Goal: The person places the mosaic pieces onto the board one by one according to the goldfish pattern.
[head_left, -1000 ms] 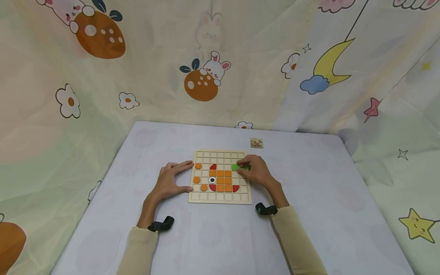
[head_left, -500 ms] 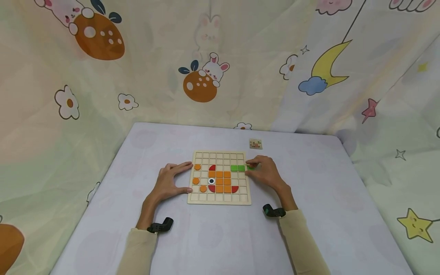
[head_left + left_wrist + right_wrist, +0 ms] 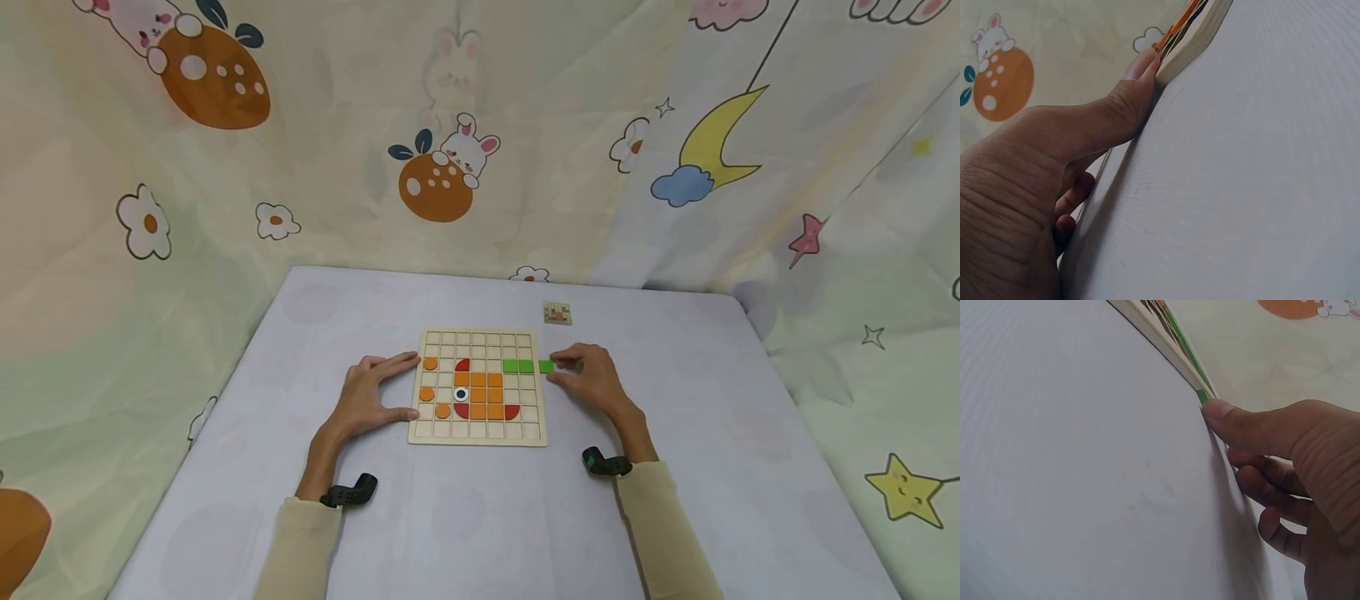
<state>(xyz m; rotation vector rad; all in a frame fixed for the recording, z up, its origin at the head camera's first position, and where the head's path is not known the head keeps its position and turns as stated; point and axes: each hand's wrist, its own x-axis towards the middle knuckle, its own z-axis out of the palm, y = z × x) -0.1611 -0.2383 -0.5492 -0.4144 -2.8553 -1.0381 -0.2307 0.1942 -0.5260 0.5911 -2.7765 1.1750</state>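
A wooden grid board (image 3: 450,432) lies on the table with tiles set in its cells. Orange squares (image 3: 489,395), red quarter-rounds (image 3: 462,366), an eye tile (image 3: 461,395) and a few orange discs (image 3: 427,394) are on it. Two or three green squares (image 3: 518,367) stand in a row at its right. My left hand (image 3: 367,398) is spread along the board's left edge, thumb and straight fingers touching it; the left wrist view shows the thumb (image 3: 1129,103) at the side. Just off the right edge, my right hand (image 3: 594,379) pinches a green square tile (image 3: 546,367) between thumb and fingers.
A small picture card (image 3: 557,313) lies behind the board, toward the back of the table. The white-covered table (image 3: 465,517) ends at a patterned cloth backdrop (image 3: 337,125). Black straps with cameras (image 3: 352,492) sit on both wrists.
My right hand has moved rightward from over the green row to beyond the board's edge, where a green tile now shows at its fingertips. The left hand has stayed put.
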